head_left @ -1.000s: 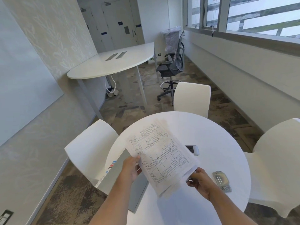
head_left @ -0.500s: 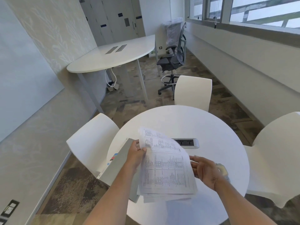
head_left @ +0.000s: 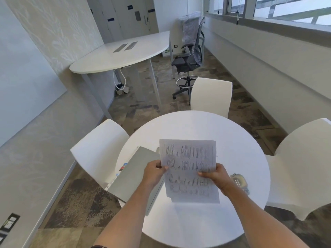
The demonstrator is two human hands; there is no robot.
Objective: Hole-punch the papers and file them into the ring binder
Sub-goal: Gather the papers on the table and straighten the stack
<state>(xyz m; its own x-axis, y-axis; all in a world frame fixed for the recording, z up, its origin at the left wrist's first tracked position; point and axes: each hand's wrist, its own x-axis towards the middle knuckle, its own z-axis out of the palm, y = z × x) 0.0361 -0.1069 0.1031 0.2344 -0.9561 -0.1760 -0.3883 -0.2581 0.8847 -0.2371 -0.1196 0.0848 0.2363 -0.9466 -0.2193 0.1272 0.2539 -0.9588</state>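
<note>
— So, what are you holding right now?

— You are gripping one stack of papers [head_left: 188, 169] with both hands, lifted above the round white tabletop [head_left: 232, 140]. How many sheets are in it, I cannot tell; the edges are only showing that there are several.

— And where are the hands sitting on it?

— Your left hand [head_left: 154, 173] is pinching the stack's left edge about halfway down, thumb on the printed face. Your right hand [head_left: 217, 178] is clasping the right edge at much the same height, thumb lying across the front. The stack is standing tilted toward you, between the two hands.

— What else are you seeing on the tabletop?

— One grey ring binder [head_left: 136, 173] is lying closed just left of your left hand, its near corner hanging over the tabletop's edge. One small hole punch [head_left: 240, 180] is resting just beside your right wrist, partly hidden by it.

— Anything around it?

— Three white chairs [head_left: 211, 93] are standing around the tabletop.
</note>
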